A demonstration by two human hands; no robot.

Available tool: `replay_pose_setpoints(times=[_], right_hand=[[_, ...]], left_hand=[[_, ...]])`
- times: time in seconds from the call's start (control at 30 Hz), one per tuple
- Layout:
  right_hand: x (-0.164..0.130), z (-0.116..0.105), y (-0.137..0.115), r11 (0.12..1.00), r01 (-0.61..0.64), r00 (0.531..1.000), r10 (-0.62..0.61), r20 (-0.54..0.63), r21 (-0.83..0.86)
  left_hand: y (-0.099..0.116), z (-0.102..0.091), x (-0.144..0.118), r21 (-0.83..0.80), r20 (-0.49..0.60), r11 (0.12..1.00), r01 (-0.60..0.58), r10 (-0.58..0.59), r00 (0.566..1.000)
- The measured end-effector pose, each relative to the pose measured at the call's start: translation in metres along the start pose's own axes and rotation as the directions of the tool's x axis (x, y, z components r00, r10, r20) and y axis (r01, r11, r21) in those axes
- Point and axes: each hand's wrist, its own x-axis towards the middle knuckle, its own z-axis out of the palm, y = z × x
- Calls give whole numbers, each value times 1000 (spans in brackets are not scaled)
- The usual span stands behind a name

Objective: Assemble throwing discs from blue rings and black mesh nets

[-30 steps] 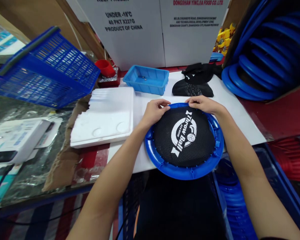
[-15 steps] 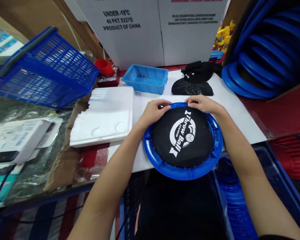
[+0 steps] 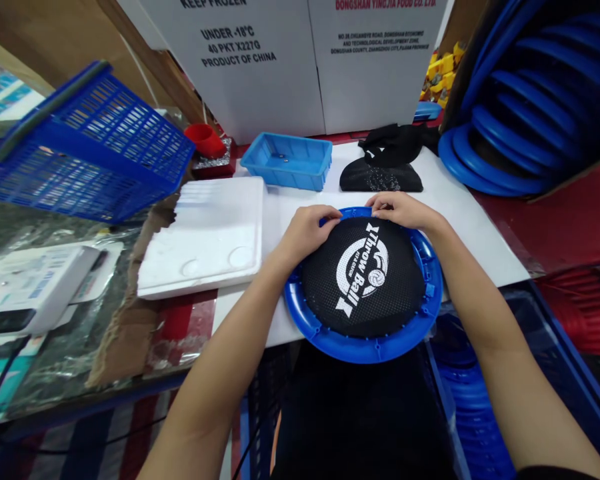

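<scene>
A round blue plastic ring (image 3: 350, 349) lies at the table's near edge, small pegs along its inner side. Stretched across it is a black mesh net (image 3: 385, 308) with white "Throw Ball" print. At the far left of the rim, my left hand (image 3: 310, 230) has thumb and fingers closed on the net's edge. My right hand (image 3: 405, 211) pinches the same edge a little further right, a short gap between the two. The fingertips partly cover the net's border there. More black mesh pieces (image 3: 380, 175) lie folded beyond the right hand.
A light-blue tray (image 3: 295, 175) with a few small parts stands behind the ring. Left of it are a white foam slab (image 3: 205, 233), a red cup (image 3: 206, 141) and a tilted blue basket (image 3: 95, 147). Blue rings (image 3: 505, 153) fill a box at right; a white carton (image 3: 260, 87) stands behind.
Both hands stay at the far rim, with only slight finger shifts. The whole view has moved a little; the ring and net keep their place on the table.
</scene>
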Motion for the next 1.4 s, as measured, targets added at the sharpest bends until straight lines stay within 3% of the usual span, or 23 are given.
replay_pose_setpoints(times=[0.2,0.47,0.83,1.17,1.4], right_hand=[[-3,5,-13,996,60,998,-59,23,-71],[-3,19,-18,978,145,988,-150,-21,-152],[10,26,-20,953,190,980,-199,-15,-238],[15,37,-21,935,89,991,-116,-61,-343],[18,38,-22,946,32,994,-64,-89,-323]], left_hand=[[1,0,-3,-23,114,999,-27,30,993],[0,4,1,-139,17,990,0,2,1000],[-6,7,14,-145,17,989,19,-17,1000],[-6,13,17,39,21,998,48,-49,999],[-2,11,17,21,-1,999,47,-47,999]])
